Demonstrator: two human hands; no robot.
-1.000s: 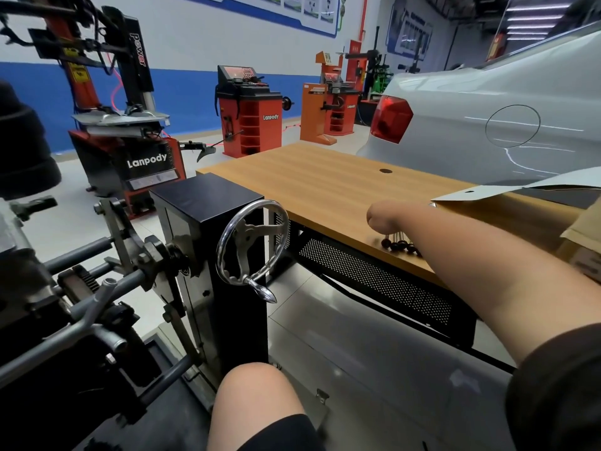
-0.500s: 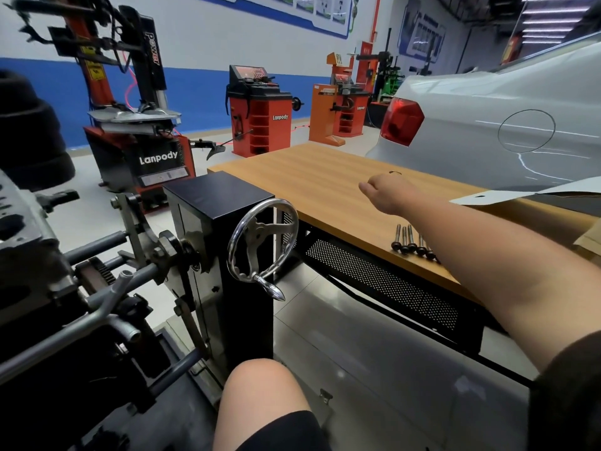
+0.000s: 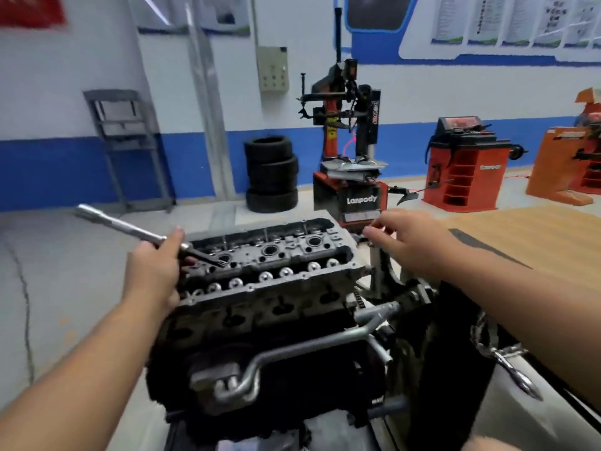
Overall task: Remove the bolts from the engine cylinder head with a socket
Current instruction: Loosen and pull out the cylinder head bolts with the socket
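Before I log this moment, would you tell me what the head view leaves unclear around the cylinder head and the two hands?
- The socket tool's working tip: hidden in a dark recess of the cylinder head, partly behind the left hand.
- Whether any bolts remain in the head: too small and blurred.
- Whether the right hand pinches anything: fingertips motion-blurred.
- The wooden table: cut off by the right edge.

Our left hand [image 3: 153, 271] grips socket wrench [image 3: 130, 230], tip inside cylinder head [image 3: 266, 265]; right hand [image 3: 413, 242] hovers beside it, fingers loosely curled.
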